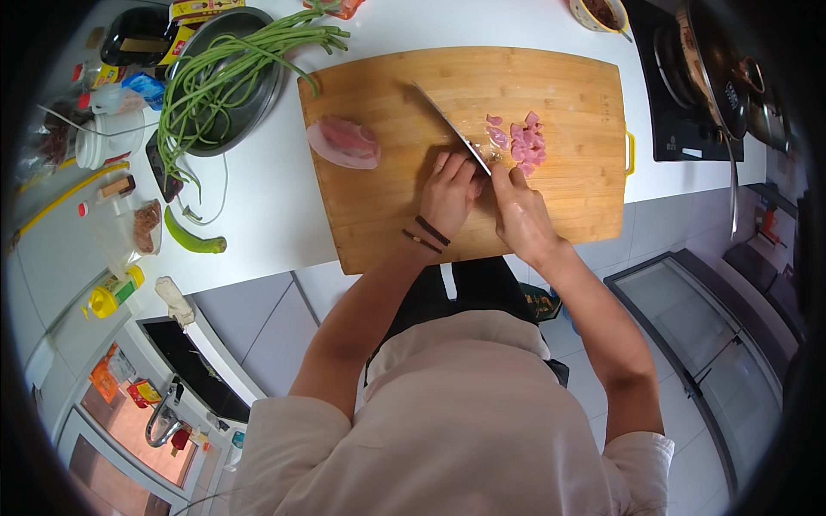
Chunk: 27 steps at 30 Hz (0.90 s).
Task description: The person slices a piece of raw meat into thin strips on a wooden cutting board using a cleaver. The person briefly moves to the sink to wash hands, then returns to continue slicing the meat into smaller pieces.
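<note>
My right hand grips the handle of a kitchen knife, whose blade slants up and left across the wooden cutting board. Just left of the blade, my left hand presses down with bent fingers on a small piece of raw meat, mostly hidden beneath the fingers. Diced pink meat lies in a loose pile right of the knife, with a few separate bits beside it. Near the board's left edge rests a larger slab of raw meat.
Long green beans hang over a metal bowl at the left. A green pepper lies on the white counter. A bowl of dark paste stands at the back right, near a lidded pan on the black cooktop.
</note>
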{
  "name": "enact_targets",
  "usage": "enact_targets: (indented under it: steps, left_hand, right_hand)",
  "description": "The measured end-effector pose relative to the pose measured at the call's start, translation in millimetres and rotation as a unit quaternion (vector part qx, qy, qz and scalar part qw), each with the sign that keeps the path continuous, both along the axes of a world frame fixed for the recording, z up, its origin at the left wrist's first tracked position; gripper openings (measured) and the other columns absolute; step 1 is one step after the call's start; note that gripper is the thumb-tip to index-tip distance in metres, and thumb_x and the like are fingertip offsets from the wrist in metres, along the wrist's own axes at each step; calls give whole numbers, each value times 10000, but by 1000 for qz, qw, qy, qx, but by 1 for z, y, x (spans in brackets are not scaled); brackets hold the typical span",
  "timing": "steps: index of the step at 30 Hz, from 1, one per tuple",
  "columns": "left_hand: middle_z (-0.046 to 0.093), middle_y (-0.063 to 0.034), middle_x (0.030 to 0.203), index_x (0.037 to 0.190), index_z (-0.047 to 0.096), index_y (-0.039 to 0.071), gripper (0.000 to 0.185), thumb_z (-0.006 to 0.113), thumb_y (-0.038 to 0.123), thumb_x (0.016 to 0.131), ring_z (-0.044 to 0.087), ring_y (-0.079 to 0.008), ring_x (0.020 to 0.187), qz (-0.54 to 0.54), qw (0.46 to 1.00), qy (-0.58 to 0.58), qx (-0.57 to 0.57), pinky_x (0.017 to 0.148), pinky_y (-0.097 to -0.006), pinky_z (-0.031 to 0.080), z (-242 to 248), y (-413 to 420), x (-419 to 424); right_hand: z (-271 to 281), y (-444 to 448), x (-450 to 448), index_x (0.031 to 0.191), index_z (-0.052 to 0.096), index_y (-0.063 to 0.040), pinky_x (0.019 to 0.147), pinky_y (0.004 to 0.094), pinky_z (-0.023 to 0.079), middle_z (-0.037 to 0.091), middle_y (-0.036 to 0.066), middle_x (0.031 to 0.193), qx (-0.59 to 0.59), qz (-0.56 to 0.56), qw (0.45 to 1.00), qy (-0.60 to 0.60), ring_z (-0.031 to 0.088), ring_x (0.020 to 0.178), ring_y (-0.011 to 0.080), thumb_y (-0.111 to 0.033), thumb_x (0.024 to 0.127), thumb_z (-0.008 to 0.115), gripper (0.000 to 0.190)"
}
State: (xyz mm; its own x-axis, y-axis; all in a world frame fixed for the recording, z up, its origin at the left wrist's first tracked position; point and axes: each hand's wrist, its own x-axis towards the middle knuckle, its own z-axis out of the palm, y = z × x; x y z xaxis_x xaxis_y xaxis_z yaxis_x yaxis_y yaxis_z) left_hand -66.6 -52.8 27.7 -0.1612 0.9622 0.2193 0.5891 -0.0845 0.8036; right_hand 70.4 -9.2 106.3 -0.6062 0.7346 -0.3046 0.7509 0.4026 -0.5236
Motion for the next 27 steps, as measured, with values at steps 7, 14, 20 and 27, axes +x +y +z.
enact_targets:
  steps: [7,14,20,27]
  left_hand:
    - [575,-105,1062,986,610,14,253,675,43,744,529,-315,1003,-11,998,60,20,856,-379,481,2,-3,0]
    - [583,-117,1088,1030,615,12,300,702,50,745,540,-319,1009,-14,999,47,14,861,-387,476,2,-6,2]
    - [576,-111,1074,1008,609,19,266,679,53,753,531,-313,1014,-24,999,48,7,861,-373,477,2,-8,0]
    - [583,-123,1086,984,614,11,257,676,24,734,537,-318,990,-25,999,40,16,845,-380,482,1,-8,2]
  right_hand:
    - [0,-9,4,1243,394,20,628,503,501,553,310,929,14,-7,1000,18,593,726,478,144,681,560,598]
    - [1,22,6,1161,418,2,608,502,504,554,299,892,29,-16,998,60,589,720,475,137,699,557,501]
    - [34,-17,14,1308,374,-8,609,506,508,541,296,901,-3,-9,1000,-4,589,706,483,147,660,564,693]
    - [17,-9,11,1272,367,33,637,508,500,536,337,944,-17,8,1000,17,588,730,492,160,634,564,679]
